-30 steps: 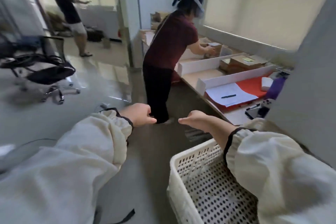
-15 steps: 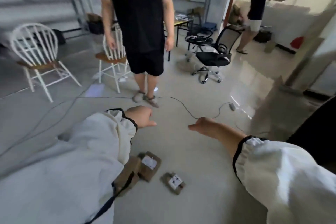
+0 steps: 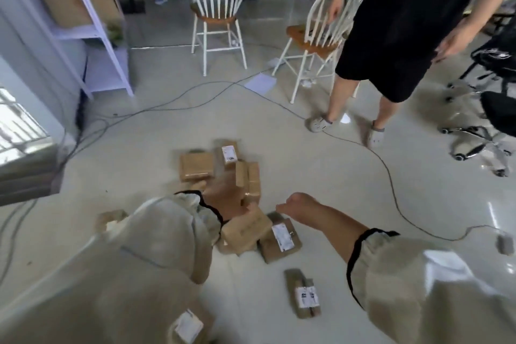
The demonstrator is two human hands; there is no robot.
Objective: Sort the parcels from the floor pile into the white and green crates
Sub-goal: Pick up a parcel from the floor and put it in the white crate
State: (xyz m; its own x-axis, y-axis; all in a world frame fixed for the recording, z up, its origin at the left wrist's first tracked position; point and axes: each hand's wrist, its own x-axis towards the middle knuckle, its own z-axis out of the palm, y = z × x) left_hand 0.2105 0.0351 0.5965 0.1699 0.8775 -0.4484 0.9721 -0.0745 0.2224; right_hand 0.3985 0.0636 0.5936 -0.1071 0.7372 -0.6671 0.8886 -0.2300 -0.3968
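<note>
While parcel pile [image 3: 223,173] sits unsorted on floor [image 3: 321,176], wearer reaches down: left hand [image 3: 226,198] among boxes, grip impossible to tell; right hand [image 3: 300,208] loosely curled, empty, just above. No crate in view; about ten parcels left, judging by sight.

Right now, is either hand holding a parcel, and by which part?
Right hand: nothing, it hovers loosely curled above the pile. Left hand: down among the parcels, but motion blur hides any hold.
</note>
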